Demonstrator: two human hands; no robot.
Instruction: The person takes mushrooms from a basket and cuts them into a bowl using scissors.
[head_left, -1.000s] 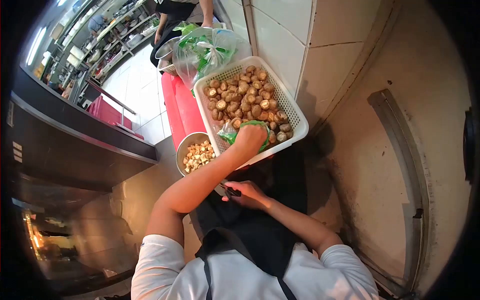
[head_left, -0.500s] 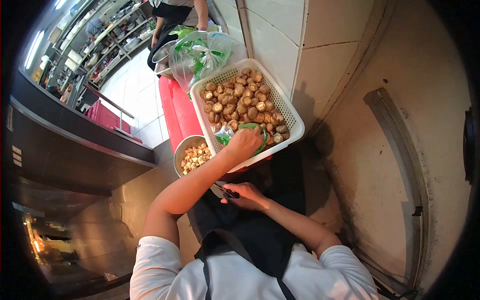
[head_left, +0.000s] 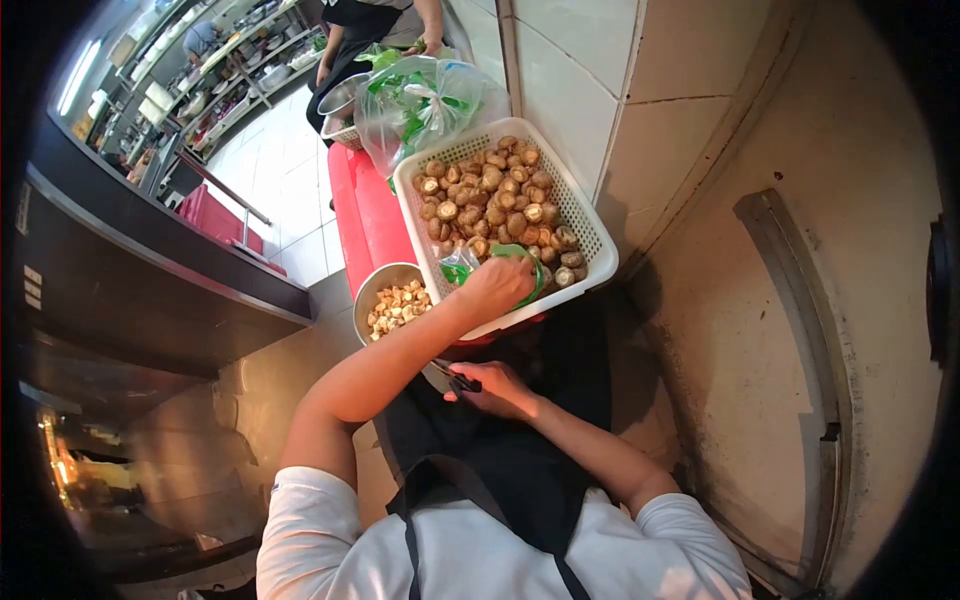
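A white perforated plastic basket [head_left: 592,232] holds many brown shiitake mushrooms [head_left: 490,195]. At its near end, my left hand [head_left: 498,284] is closed on a thin plastic bag [head_left: 458,268], clear with green parts; some green plastic loops beside the fingers. Its fingertips are partly hidden by the hand. Below the basket, in front of the black apron [head_left: 520,440], my right hand [head_left: 492,388] grips black-handled scissors [head_left: 464,382], whose blades point up and left and pass partly behind my left forearm. A metal bowl [head_left: 361,312] of cut pale mushroom stems [head_left: 398,307] stands left of the basket.
A red surface [head_left: 365,215] lies under the basket's left side. Beyond it sit a tied clear bag of greens [head_left: 425,105] and another metal bowl [head_left: 342,97]. A co-worker in a dark apron [head_left: 352,45] stands behind. A tiled wall [head_left: 570,75] borders the right.
The view has shifted slightly, so the basket and bowl appear a little farther right. My left hand stays on the plastic bag and my right hand keeps the scissors. The co-worker's hand has moved slightly.
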